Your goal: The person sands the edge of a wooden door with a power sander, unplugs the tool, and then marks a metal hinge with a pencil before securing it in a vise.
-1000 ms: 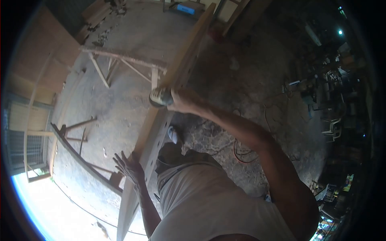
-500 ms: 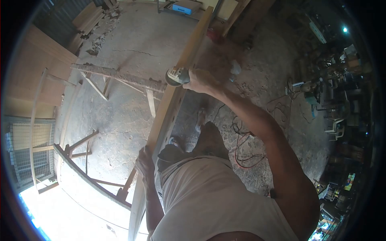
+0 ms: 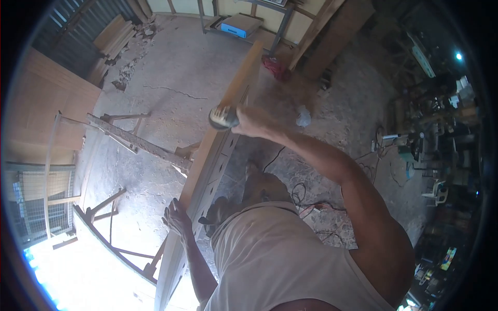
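Note:
A long wooden beam [image 3: 199,171] runs from the lower left up to the top middle, with several dark slots along its side. In my right hand [image 3: 250,122] is a hand-held power sander [image 3: 223,117] with a round disc, resting on the beam's upper face; my fingers are closed around its near end. My left hand [image 3: 178,218] lies on the nearer part of the beam, fingers spread and holding nothing. The sander's underside is hidden.
Trestles [image 3: 137,142] stand to the left, another [image 3: 114,241] lower down. Cables [image 3: 306,205] lie on the floor at my right. A blue-and-white box [image 3: 241,26] sits on a shelf ahead; a red cloth-like thing [image 3: 275,67] is beside it. Cluttered tools line the far right.
My view has shifted, so the beam's far end now shows. The sander stays on the beam, turned slightly. My left hand's fingers have spread from their grip on the edge.

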`<state>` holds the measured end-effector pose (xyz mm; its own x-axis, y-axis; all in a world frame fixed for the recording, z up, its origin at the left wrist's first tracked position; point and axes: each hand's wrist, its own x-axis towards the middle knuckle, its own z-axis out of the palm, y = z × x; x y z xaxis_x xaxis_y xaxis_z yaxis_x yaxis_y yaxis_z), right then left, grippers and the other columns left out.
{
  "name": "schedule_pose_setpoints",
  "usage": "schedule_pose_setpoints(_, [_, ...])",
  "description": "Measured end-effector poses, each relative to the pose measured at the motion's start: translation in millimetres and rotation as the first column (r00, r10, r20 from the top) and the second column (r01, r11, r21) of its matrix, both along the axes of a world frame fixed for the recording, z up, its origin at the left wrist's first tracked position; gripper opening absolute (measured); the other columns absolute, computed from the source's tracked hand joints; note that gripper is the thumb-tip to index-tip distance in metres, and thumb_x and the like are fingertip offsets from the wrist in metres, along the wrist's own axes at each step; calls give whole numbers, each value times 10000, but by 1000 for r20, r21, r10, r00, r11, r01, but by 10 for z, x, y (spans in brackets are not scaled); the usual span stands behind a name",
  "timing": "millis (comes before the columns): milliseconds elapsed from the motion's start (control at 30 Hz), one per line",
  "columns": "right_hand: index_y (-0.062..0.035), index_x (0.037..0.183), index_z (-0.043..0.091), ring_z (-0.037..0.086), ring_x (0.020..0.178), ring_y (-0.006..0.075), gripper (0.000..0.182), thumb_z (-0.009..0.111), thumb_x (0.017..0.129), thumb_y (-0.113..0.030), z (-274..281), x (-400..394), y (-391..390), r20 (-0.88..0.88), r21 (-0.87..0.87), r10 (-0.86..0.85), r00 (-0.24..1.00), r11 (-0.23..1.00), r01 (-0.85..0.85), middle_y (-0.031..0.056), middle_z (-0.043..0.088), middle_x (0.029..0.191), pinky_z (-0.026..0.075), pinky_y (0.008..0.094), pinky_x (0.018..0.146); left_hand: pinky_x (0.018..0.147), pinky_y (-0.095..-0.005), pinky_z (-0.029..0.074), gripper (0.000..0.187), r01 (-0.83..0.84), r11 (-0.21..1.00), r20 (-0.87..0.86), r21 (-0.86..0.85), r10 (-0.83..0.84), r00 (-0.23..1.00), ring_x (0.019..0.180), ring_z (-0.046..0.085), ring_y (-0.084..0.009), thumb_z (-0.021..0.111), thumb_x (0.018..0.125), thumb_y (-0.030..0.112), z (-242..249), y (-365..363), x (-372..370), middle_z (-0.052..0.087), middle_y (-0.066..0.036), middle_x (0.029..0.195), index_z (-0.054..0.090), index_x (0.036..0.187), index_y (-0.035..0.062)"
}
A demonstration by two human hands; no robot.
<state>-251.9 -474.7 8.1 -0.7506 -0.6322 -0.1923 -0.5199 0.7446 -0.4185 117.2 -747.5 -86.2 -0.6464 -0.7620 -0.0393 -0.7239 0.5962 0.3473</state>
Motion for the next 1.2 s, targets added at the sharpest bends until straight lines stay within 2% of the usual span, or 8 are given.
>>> schedule_pose_setpoints(467, [131,1107,682,720,1040,483,618,794,826,-408,-73,-2516,963,-162,63,-167,972,982,179,344,731,1038,577,503,919,671,-568,470,659,-102,994,163,-33,106,981,718,670,-431,392,1103,514,-88,35,-66,701,-218,767,726,824,19])
schedule_pose_setpoints(767, [78,1037,736,739,1000,459,579,787,794,-445,-93,-3535,1338,-255,78,-303,918,940,332,314,744,1019,586,493,891,758,-553,486,608,-94,995,219,12,89,972,814,677,-421,409,1104,489,-63,7,-43,720,-210,830,753,899,31])
schedule_pose_setpoints(867, [67,994,748,761,939,425,468,819,789,-348,-245,-3484,1543,-278,-147,-480,832,877,457,292,758,964,590,490,867,879,-538,490,605,-92,996,161,-7,92,983,974,680,-393,400,1103,506,-58,47,-38,747,-213,959,773,1045,34])
schedule_pose_setpoints(900, [63,985,746,761,914,421,479,802,799,-375,-295,-3423,1605,-214,-304,-539,815,830,468,282,759,958,595,493,834,1044,-535,449,579,-95,995,129,26,90,988,1195,635,-375,454,1090,512,-114,-4,7,728,-216,1196,725,1261,30])
schedule_pose_setpoints(967, [57,965,741,760,865,413,508,770,819,-428,-399,-2881,1734,-54,-579,-629,775,652,489,261,762,947,605,500,768,1104,-538,423,540,-23,967,30,-253,32,999,1283,596,-379,539,1071,465,-69,64,-159,681,-214,1315,673,1347,21])
schedule_pose_setpoints(1000, [36,976,723,750,785,374,485,766,838,-427,-459,-2612,1773,283,-557,-666,690,472,683,221,748,880,603,483,704,1134,-539,410,542,5,923,-18,-386,-12,1000,1327,577,-381,582,1061,442,-16,156,-307,658,-212,1374,647,1390,16])
schedule_pose_setpoints(1100, [-26,1027,641,684,595,265,430,772,878,-408,-724,-1701,1847,863,-376,-386,325,-63,924,113,664,733,585,423,559,1111,-464,482,440,153,982,-227,115,-124,966,1300,623,-370,745,984,245,348,522,-1094,679,-189,1372,668,1347,10])
schedule_pose_setpoints(1200, [-21,1154,570,678,621,268,442,792,866,-273,-1196,-889,1944,995,-99,-47,89,-318,943,115,638,767,598,413,562,1049,-431,532,385,611,722,-256,324,-555,791,1193,698,-346,754,968,224,781,1325,-2114,723,-163,1303,701,1322,83])
